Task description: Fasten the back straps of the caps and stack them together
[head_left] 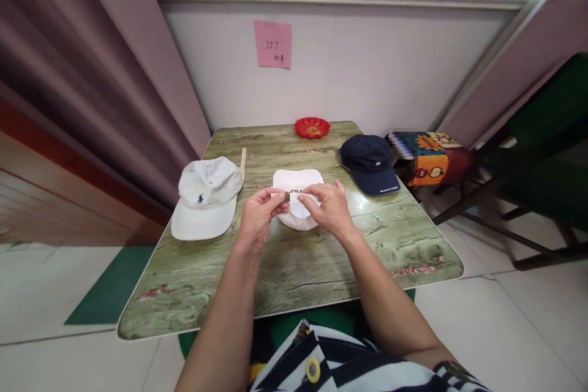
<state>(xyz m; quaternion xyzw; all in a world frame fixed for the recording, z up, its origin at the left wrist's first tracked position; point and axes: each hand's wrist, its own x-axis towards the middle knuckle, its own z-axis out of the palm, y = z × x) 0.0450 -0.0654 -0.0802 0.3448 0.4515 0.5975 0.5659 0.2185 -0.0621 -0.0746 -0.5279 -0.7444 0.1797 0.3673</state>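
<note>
A white cap [297, 179] with dark lettering lies at the middle of the green wood-patterned table, its brim toward the wall. Over its near part are both hands, pinching the cap's back strap. My left hand [263, 209] is closed on the strap's left end, near a small metallic piece. My right hand [329, 207] holds the right side of the strap between thumb and fingers, with its little finger raised. Another white cap [209, 187] with a small blue logo sits at the left. A navy cap [367, 159] rests at the right.
A red scalloped dish [312, 128] stands at the back of the table [298, 282]. Beyond is a white wall with a pink note [272, 44]. To the right are a patterned box [429, 159] and a dark chair [546, 153]; a curtain hangs at the left.
</note>
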